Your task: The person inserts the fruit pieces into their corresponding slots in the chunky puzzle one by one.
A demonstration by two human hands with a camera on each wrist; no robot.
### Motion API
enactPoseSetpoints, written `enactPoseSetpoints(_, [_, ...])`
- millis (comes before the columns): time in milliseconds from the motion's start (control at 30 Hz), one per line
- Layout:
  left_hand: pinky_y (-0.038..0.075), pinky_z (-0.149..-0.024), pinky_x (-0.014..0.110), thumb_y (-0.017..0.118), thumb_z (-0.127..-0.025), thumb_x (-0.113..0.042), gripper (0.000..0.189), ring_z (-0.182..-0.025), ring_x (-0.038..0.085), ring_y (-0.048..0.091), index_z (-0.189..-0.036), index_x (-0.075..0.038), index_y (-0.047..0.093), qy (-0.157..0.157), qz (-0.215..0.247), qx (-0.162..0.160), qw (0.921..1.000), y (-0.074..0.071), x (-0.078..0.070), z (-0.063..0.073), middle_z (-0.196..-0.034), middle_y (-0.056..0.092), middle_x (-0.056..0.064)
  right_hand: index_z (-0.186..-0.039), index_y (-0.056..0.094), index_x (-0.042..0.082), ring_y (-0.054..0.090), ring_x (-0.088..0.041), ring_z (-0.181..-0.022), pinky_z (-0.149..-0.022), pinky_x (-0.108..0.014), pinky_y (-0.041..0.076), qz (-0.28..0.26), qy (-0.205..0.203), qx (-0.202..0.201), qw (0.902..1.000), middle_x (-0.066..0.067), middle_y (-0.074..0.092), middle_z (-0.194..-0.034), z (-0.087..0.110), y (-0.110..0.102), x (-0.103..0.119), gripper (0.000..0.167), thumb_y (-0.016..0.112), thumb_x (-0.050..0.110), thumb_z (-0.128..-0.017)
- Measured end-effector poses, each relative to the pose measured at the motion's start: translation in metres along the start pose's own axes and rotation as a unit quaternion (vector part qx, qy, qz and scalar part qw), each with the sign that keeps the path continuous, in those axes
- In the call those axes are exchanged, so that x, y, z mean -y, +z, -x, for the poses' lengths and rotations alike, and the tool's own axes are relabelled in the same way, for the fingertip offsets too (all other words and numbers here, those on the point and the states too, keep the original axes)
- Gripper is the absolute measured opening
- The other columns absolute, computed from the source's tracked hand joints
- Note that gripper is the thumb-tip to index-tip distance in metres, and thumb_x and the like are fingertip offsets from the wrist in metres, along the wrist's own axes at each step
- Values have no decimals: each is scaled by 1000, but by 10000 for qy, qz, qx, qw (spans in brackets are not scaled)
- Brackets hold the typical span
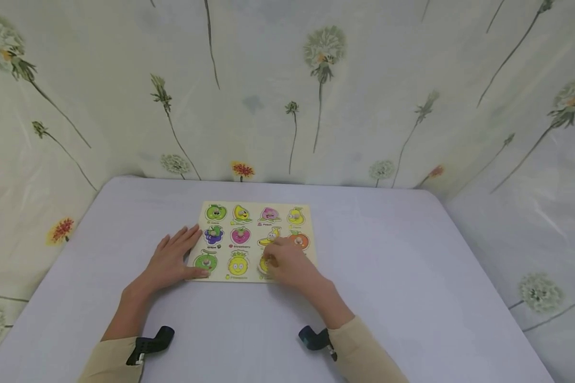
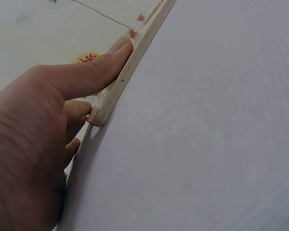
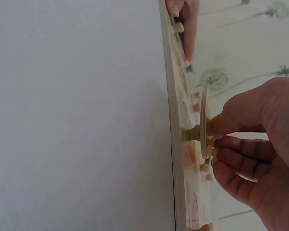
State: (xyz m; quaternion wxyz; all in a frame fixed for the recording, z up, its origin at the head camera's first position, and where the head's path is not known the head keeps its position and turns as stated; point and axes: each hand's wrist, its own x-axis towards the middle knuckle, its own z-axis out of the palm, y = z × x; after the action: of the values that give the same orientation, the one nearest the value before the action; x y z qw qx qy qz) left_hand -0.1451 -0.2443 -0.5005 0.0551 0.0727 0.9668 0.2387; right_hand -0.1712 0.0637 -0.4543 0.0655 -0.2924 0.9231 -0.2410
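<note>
A wooden fruit peg puzzle board point(image 1: 254, 255) lies on the table, with rows of cartoon fruit pieces. My left hand point(image 1: 170, 260) rests along its left edge with fingers spread, the thumb point(image 2: 113, 60) pressing down on the front-left corner. At the front row, my right hand point(image 1: 289, 263) pinches a yellow puzzle piece point(image 1: 263, 264) by its knob. Seen edge-on in the right wrist view, the thin piece point(image 3: 203, 120) stands a little off the board's face. My right hand hides the front-right corner of the board.
A white cloth covers the table point(image 1: 388, 276). Behind it hangs a pale curtain point(image 1: 268, 106) printed with dandelions. Pieces such as the pineapple point(image 1: 238, 264), strawberry point(image 1: 240, 236) and grape point(image 1: 213, 235) sit in the board, knobs upward. Black wrist cameras point(image 1: 155, 340) are worn at both sleeves.
</note>
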Motion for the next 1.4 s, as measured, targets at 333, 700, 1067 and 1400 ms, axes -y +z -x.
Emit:
enactPoseSetpoints(333, [5,-121,66,77,-75,-57,109,-154,39,14,-157,-8,27,18,36,1,10000,-3,-2,1,-166,22,12,-98,73,14,49,-11,-87,-77,-21,48,333,-392,-36,9987,5,59,-89,-12,10,17,13,65,8,-90])
enactPoseSetpoints(700, [4,-122,65,77,-74,-59,110,-154,38,13,-158,-9,26,-6,60,-17,10000,-1,-1,1,-167,22,10,-97,72,16,48,-9,-83,-75,-19,46,236,-660,-109,9975,7,59,-87,-23,27,16,11,66,10,-90])
enactPoseSetpoints(1067, [5,-122,65,78,-74,-57,109,-154,38,14,-157,-9,28,2,47,-34,10000,-2,-1,0,-166,23,10,-102,72,16,50,-12,-91,-84,-23,49,236,-607,45,9979,5,60,-95,-31,32,23,13,64,13,-93])
enactPoseSetpoints(1400, [6,-121,66,77,-74,-60,108,-154,38,15,-157,-9,28,26,23,-37,10000,-2,-1,0,-166,23,10,-102,72,14,52,-12,-90,-84,-24,51,217,-534,41,9983,3,64,-97,-35,33,27,11,65,13,-94])
